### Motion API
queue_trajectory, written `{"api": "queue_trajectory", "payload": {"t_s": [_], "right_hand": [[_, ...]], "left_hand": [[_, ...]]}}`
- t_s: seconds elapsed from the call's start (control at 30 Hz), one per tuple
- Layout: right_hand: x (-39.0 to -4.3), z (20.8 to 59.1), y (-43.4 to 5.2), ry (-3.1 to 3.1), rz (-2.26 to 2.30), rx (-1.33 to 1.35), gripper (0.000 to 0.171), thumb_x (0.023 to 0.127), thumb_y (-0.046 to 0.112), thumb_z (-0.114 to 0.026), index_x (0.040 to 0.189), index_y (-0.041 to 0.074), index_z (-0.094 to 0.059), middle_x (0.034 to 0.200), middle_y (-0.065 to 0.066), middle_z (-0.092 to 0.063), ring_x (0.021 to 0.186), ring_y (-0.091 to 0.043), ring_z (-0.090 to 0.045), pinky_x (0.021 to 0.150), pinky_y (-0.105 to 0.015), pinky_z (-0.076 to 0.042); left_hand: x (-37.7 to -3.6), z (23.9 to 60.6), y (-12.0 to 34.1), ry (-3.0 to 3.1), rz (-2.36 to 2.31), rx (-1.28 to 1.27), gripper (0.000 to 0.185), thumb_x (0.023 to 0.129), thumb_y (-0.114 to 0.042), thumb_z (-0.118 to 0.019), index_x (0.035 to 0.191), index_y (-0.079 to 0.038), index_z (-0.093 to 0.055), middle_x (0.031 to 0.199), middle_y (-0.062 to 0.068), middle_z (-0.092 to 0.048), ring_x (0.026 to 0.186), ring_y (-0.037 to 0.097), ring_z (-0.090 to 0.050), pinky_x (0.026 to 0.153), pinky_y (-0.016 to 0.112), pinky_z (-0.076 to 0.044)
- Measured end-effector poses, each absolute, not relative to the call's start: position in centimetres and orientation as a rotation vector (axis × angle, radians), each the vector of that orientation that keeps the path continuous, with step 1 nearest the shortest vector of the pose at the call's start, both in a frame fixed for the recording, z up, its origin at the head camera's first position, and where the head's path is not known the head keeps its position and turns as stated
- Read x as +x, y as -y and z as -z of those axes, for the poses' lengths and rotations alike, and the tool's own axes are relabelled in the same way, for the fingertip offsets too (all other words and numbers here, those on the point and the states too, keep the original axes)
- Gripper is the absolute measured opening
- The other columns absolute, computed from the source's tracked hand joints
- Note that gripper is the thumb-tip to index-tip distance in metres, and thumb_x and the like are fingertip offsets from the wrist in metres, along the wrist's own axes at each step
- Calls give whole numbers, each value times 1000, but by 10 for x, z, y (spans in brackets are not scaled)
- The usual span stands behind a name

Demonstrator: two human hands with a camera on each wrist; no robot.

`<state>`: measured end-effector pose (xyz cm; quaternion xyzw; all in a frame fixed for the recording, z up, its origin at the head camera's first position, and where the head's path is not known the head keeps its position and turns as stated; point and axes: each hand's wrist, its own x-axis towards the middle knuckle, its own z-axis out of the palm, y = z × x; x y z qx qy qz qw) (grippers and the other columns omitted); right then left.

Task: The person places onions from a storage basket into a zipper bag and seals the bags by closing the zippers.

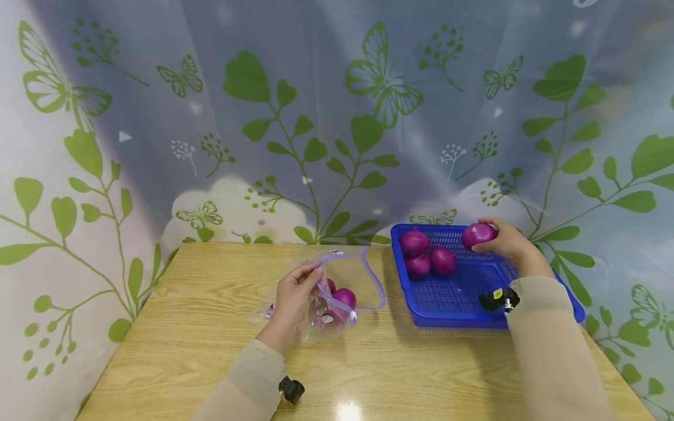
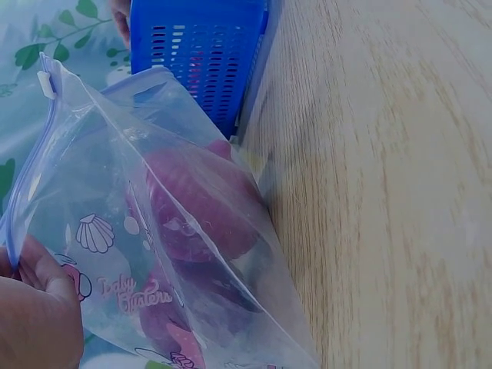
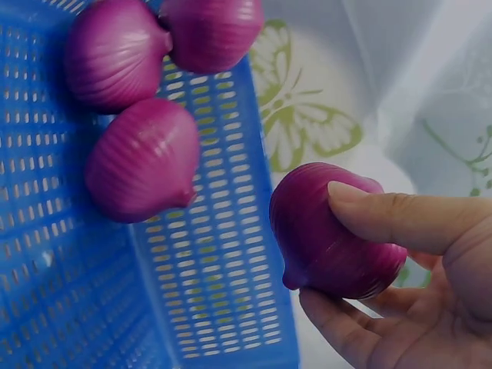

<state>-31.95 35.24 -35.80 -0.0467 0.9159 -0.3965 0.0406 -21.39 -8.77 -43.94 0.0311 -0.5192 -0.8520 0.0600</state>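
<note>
Sleeves foremost; held onion points lower-left in right wrist view.

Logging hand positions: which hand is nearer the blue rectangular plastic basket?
Right. The right hand holds a round purple onion near the far rim of the blue basket; the left hand is farther off, left of it, pinching a clear plastic zip bag.

Indoors, curtained off — butterfly-print curtain around wood-grain table.
</note>
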Motion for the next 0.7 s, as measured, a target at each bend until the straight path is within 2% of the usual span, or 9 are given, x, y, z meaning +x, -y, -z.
{"api": "queue_trajectory", "payload": {"t_s": [0.27, 0.43, 0.7], "right_hand": [[-304, 342, -341, -2860, 1217, -168, 89, 85, 3, -77, 154, -4, -22, 145, -43, -30, 131, -58, -35, 108, -68, -32], [-293, 332, -332, -2923, 1172, -211, 90, 85, 8, -79, 155, -3, -23, 142, -41, -33, 129, -57, -36, 105, -71, -32], [-280, 331, -321, -2903, 1270, -290, 88, 87, 10, -79, 156, 3, -25, 145, -36, -37, 129, -54, -40, 103, -67, -38]], "left_hand": [[-213, 439, 88, 1573, 2588, 59, 28, 96, 1, -64, 121, 15, -60, 85, 7, -70, 69, 10, -63, 62, 18, -54], [-212, 438, 88, 1566, 2598, 50, 29, 96, 1, -64, 121, 14, -60, 86, 8, -70, 70, 11, -63, 62, 18, -54], [-212, 437, 86, 1573, 2580, 76, 23, 95, 1, -65, 116, 11, -64, 84, 8, -70, 69, 11, -64, 62, 19, -55]]}}
